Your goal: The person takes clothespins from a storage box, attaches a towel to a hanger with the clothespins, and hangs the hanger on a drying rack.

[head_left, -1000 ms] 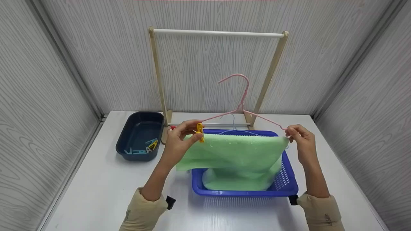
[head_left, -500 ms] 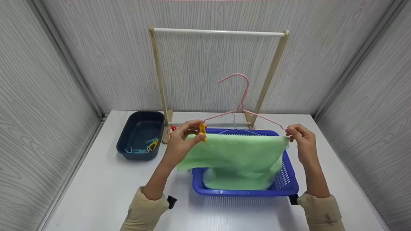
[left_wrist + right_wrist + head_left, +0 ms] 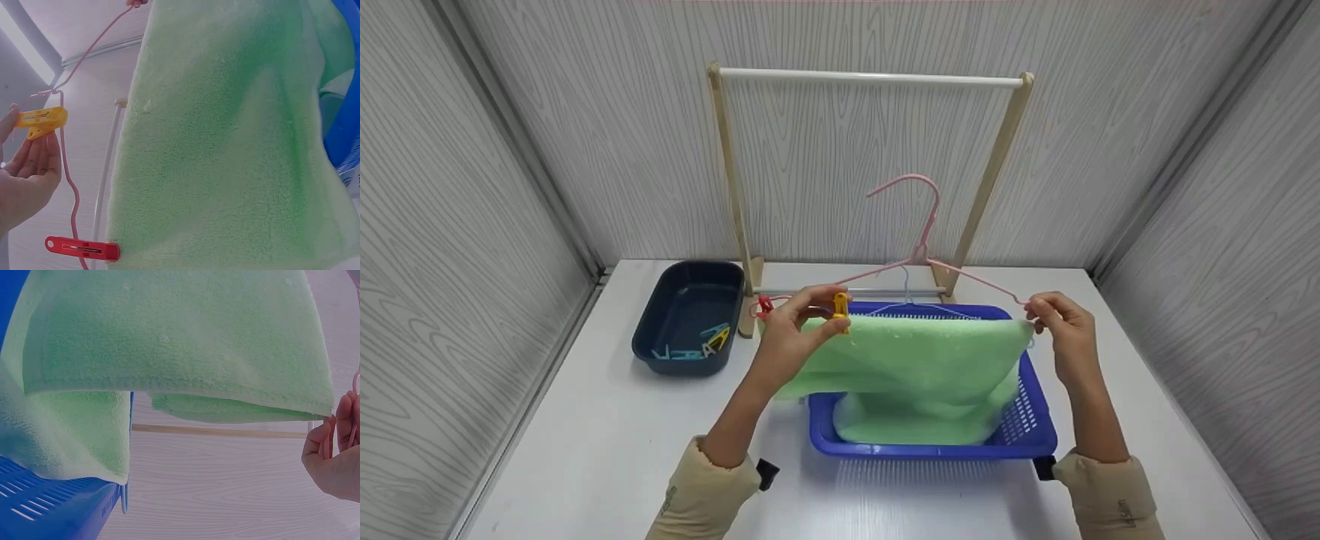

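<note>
My left hand (image 3: 791,337) pinches a yellow clothespin (image 3: 841,313) between thumb and fingers, over the top edge of a light green towel (image 3: 919,360). A pink hanger (image 3: 920,255) stands above that edge with its hook up. In the left wrist view a red clothespin (image 3: 81,248) sits on the hanger's left end, its jaws at the towel edge. My right hand (image 3: 1063,330) pinches the towel's right top corner and grips the hanger's right end. The towel's lower part hangs into a blue basket (image 3: 934,451).
Behind the basket stands a drying rack with a white top bar (image 3: 870,76) and wooden legs. A dark basin (image 3: 645,330) at the left holds several blue and yellow clothespins (image 3: 716,339). A pale second hanger (image 3: 907,281) shows at the basket's back.
My left hand has slid slightly right along the towel's top edge with the yellow clothespin, uncovering more of the red clothespin. The right hand stays at the corner.
</note>
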Demonstrator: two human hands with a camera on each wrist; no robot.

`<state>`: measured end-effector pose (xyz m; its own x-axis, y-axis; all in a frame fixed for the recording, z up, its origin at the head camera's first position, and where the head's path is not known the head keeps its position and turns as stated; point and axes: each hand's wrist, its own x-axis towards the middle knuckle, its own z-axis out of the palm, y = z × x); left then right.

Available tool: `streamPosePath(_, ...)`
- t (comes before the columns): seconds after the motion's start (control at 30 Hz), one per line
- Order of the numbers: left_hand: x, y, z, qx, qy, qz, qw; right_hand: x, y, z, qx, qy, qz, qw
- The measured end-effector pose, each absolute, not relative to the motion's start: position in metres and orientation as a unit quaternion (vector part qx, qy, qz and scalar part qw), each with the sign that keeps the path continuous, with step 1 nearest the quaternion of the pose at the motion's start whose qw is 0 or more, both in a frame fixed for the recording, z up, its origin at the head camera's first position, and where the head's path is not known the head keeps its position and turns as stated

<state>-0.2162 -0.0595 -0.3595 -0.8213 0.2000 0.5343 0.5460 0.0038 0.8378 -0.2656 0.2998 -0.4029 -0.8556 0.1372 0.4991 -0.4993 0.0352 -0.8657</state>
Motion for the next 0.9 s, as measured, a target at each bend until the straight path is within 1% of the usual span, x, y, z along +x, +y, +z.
streamPosePath(0.17, -0.2158, -0.0572, -0.3587, -0.271, -0.703, -0.645, 0.127, -0.2655, 0.2998, -0.4033, 0.137, -0.685, 0.677, 0.233)
streamPosePath(0.23, -0.2106, -0.0557, -0.3522, -0.266, -0.706, -0.645, 0.119, -0.2648, 0.2995, -0.4031, 0.139, -0.687, 0.674, 0.233)
streamPosePath(0.9, -0.2145, -0.0493, -0.3556, -0.279, -0.711, -0.633, 0.126, -0.2688, 0.2981, -0.4077, 0.137, -0.674, 0.689, 0.227)
